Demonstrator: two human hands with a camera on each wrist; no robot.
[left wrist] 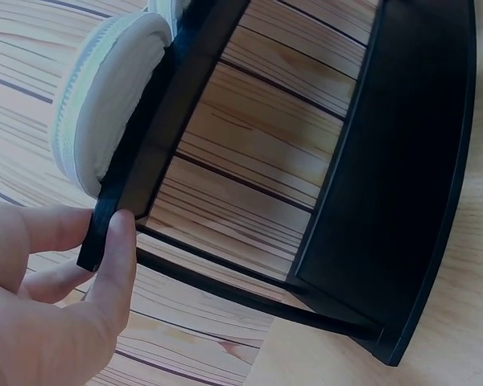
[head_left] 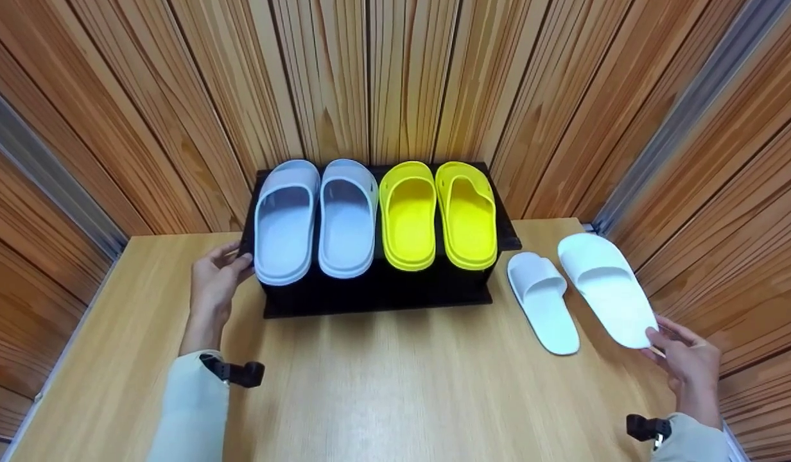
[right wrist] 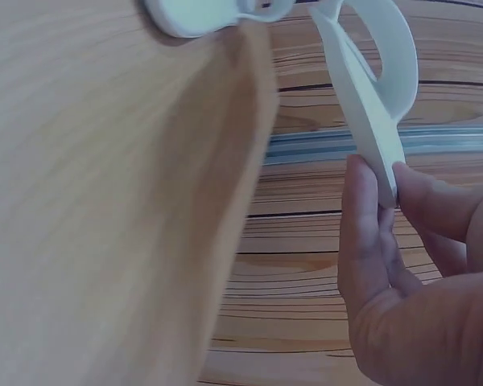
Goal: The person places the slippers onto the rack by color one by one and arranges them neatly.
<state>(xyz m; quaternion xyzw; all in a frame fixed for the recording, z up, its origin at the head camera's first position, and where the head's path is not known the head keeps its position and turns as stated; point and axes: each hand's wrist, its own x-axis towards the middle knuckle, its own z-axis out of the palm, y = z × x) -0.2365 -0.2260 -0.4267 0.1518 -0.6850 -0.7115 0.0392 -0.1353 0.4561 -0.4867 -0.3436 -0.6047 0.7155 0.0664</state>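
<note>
A black two-tier shoe rack [head_left: 382, 301] stands against the back wall. My left hand [head_left: 214, 282] pinches the left end of its upper shelf between thumb and fingers, plainly seen in the left wrist view, where the shelf edge [left wrist: 105, 229] lies in the grip. At the right, my right hand [head_left: 691, 359] holds a white slide sandal [head_left: 617, 298] by its heel end, thumb on top and fingers beneath. In the right wrist view this sandal [right wrist: 362, 112] is raised off the table. Its mate, another white slide sandal [head_left: 549, 314], lies on the table just left of it.
On the rack's top sit a pair of pale grey-blue clogs [head_left: 283, 237] and a pair of yellow clogs [head_left: 408, 224], toes to the wall. Wood-patterned panels [head_left: 408, 77] enclose the light wooden table [head_left: 382, 385] at the back and both sides.
</note>
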